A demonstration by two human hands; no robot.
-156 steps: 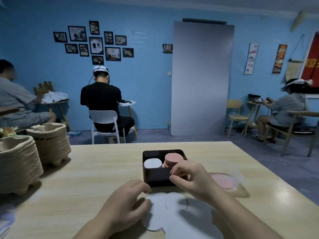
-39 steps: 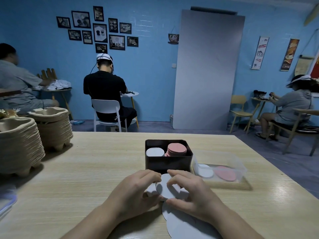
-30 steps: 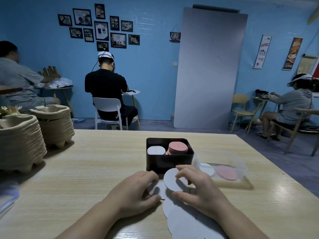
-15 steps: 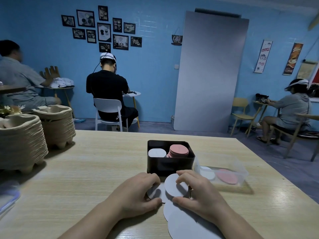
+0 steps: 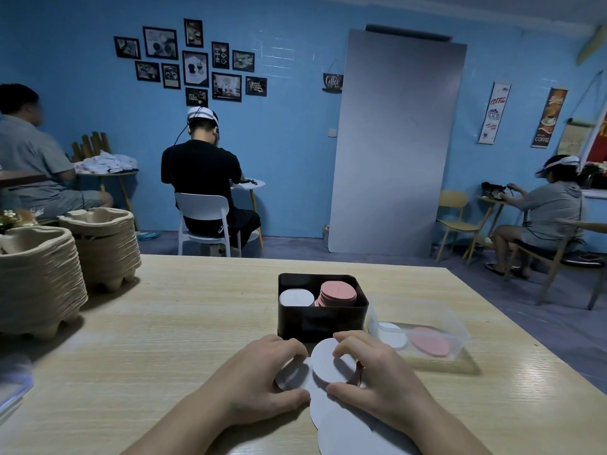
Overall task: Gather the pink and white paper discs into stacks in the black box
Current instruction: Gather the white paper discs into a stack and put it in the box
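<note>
From the head camera, you are mid-gather: both hands rest on the wooden table [image 5: 164,339], working loose white discs into a pile before they go into the black box [image 5: 322,318]. Your right hand [image 5: 371,379] has its fingers curled around a raised white disc [image 5: 323,361], thumb under its near edge and fingertips over its far edge, so it is gripping that disc tilted up off the table. Your left hand [image 5: 259,376] is curled with fingertips pressing down on a flat white disc [image 5: 292,377] just beside the raised one; it pins rather than lifts.

More overlapping white discs [image 5: 345,428] lie under and behind your right palm, toward you. Just beyond your fingertips stands the black box, already holding a low white stack [image 5: 295,297] on the left and a taller pink stack [image 5: 338,292] on the right. Beyond your right knuckles, a clear plastic tray [image 5: 427,313] holds one white and one pink disc.

The discs look thin, flat and smooth, likely to cling together. Next, you probably need to square the white ones into an even pile, pinch its edges, and lift it over the box's near wall onto the white stack.
</note>
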